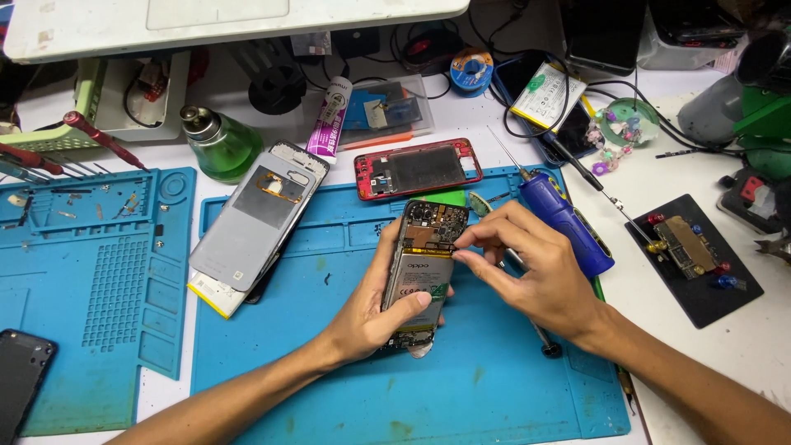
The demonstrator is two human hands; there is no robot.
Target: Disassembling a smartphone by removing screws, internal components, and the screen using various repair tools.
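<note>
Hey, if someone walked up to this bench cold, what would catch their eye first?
Most likely the opened phone at the centre, back cover off with battery and circuit board bare, gripped by the left hand while the right hand pinches at a spot near its upper edge. Under it lies the bright blue work mat. Behind it lie a red phone frame and, to the left, a green glass bottle.
</note>
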